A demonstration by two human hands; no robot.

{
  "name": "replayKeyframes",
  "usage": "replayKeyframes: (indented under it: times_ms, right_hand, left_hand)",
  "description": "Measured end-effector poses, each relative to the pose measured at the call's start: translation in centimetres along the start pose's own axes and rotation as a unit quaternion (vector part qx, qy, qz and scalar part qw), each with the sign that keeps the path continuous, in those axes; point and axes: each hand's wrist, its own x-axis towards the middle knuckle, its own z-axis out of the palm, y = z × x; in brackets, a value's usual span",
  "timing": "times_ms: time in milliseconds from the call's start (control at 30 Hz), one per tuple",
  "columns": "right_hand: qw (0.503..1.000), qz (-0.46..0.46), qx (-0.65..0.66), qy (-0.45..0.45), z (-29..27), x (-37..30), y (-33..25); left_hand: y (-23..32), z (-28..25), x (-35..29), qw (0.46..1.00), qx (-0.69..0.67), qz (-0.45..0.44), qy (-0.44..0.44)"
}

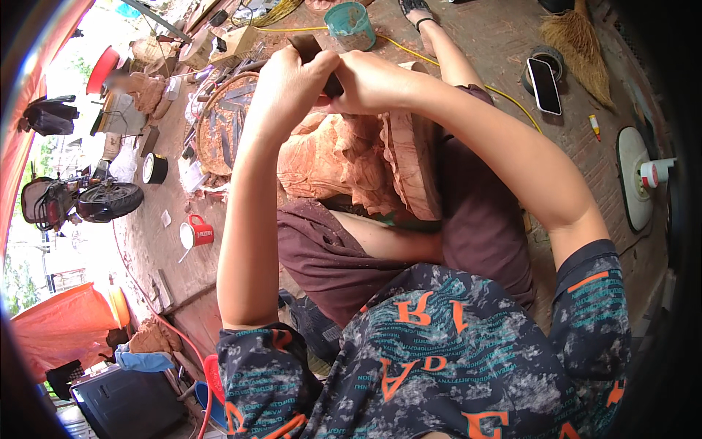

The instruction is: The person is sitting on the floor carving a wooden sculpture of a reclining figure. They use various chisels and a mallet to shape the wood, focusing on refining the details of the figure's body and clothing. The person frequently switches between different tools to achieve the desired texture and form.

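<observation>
Grips a dark flat bar [307,48] between left hand [291,82] and right hand [373,82], probably for two-handed control, above a reddish-brown carved figure [329,157] lying close against the maroon trousers [482,212], apparently to steady it within reach.

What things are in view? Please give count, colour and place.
carved figure: one, reddish-brown, centre
bar: one, dark, upper centre
round tray: one, brown, left of figure
flat tools: several, dark, on tray
bucket: one, teal, top centre
mug: one, red, left floor
phone: one, black, right
brooms: two, straw, top
motorcycle: one, dark, far left
case: one, black, lower left
sheet: one, orange, lower left
small clutter: uncounted, mixed, upper left
legs: two, maroon trousers, beside figure
left hand: one, bare, on bar
right hand: one, bare, on bar
</observation>
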Motion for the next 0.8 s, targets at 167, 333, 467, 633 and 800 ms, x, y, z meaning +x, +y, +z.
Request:
replayKeyframes:
  times_ms: [167,333,467,633,800]
  right_hand:
    - [0.997,-0.027,-0.063,-0.033,0.2,0.2,-0.5]
    - [0.998,-0.039,-0.039,-0.020,0.5,0.4,-0.7]
    - [0.999,-0.019,-0.035,-0.034,0.7,0.3,-0.2]
    - [0.999,-0.016,-0.017,-0.040,0.5,0.2,0.2]
    - [1.000,-0.016,-0.015,-0.001,0.3,0.1,0.4]
  left_hand:
    - [-0.2,-0.2,-0.1,0.998,0.037,-0.042,-0.021]
    - [-0.3,-0.6,-0.3,0.998,0.045,-0.047,-0.010]
    - [-0.2,-0.5,-0.3,0.998,-0.003,-0.059,-0.002]
    - [0.7,0.2,-0.5,0.994,0.089,-0.061,0.000]
    - [0.8,0.2,-0.4,1.000,-0.016,-0.023,0.000]
